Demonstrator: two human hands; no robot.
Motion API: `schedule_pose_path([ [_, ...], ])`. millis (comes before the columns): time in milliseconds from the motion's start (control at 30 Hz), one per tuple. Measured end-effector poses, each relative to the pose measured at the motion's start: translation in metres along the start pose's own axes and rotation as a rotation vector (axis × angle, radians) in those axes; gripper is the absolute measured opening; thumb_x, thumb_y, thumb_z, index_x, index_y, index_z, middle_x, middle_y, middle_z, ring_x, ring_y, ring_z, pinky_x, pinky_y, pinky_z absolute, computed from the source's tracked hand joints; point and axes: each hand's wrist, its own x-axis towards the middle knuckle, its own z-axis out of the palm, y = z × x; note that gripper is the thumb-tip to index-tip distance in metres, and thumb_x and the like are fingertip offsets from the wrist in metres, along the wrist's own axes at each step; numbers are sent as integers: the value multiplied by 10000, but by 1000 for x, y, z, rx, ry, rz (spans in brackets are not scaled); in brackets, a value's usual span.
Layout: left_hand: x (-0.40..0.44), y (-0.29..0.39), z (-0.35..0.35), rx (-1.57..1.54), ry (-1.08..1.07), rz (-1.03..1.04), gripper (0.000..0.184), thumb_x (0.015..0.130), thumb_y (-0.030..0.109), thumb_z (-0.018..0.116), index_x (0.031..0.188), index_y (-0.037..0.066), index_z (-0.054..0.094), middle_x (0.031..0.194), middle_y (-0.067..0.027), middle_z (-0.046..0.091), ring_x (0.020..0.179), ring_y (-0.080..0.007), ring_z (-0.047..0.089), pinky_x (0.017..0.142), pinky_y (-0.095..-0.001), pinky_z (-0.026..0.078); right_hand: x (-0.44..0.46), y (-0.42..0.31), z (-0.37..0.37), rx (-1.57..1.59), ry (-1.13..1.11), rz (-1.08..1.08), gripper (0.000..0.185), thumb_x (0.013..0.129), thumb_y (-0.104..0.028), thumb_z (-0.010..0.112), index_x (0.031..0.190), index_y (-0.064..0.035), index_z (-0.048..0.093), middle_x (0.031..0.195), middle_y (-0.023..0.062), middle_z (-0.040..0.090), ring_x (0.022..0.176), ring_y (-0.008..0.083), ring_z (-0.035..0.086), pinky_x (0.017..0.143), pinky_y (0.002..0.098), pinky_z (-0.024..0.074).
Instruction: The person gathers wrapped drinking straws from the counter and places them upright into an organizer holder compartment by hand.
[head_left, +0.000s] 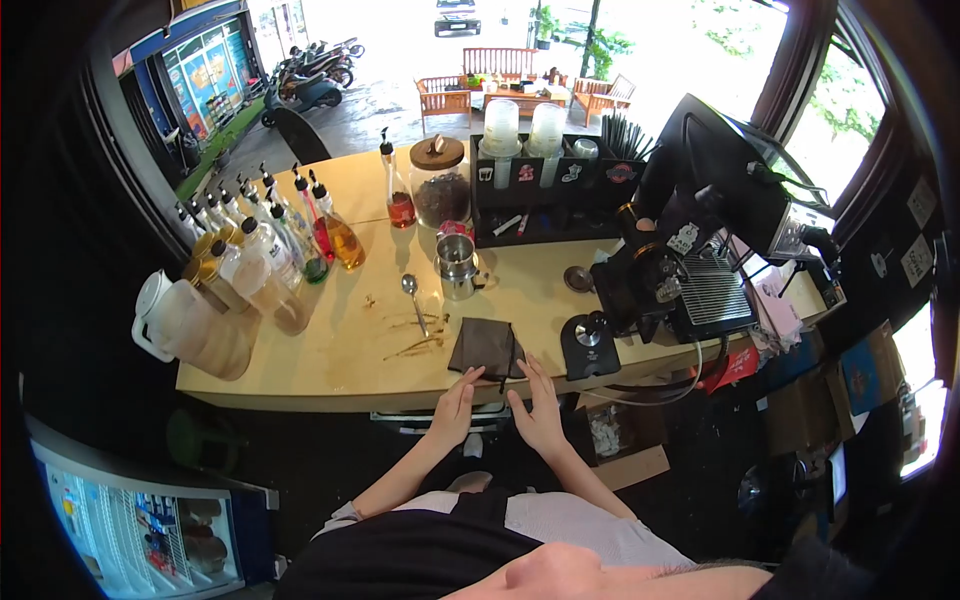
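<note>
At the front edge of the wooden counter (355,375) lies a dark cloth pouch (484,346) with a cord. My left hand (455,408) is at its lower left corner, fingers stretched out, holding nothing. My right hand (538,405) is at its lower right side, also with extended fingers and nothing in it. Behind the pouch stands a metal drip filter on a small pot (457,268). A spoon (415,303) rests to the left, beside brown spills (415,345). To the right of the pouch sits a black tamping mat with a tamper (589,345).
Syrup bottles (270,235) and a white-lidded jug (190,325) stand on the left. A glass jar (440,185), a black cup organizer (520,190) and a tall bottle (398,195) line the back. An espresso machine (715,290) and a monitor (705,170) are on the right.
</note>
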Motion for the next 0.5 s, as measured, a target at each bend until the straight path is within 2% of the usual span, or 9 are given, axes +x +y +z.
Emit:
schedule_pose_path([
  [200,-56,-1,3,10,48,-51,458,1011,278,290,1312,-28,447,1278,-204,530,1240,-278,471,1050,-345,317,-32,-8,22,19,-90,-19,497,876,-177,572,1322,-17,420,1423,191,352,1323,340,333,1084,405,267],
  [267,-65,5,-1,-35,68,-67,412,995,229,325,1295,-14,470,1298,-219,506,1282,-321,419,1063,-362,305,-36,-16,27,30,-83,-44,489,862,-160,579,1303,-9,431,1403,205,373,1313,365,339,1072,431,286],
  [500,-78,1,-27,-6,133,-68,420,997,242,330,1312,-7,452,1321,-229,481,1302,-336,388,1073,-368,291,-38,-24,62,74,-128,-76,519,865,-173,582,1331,-26,408,1425,194,351,1323,359,325,1085,434,265],
])
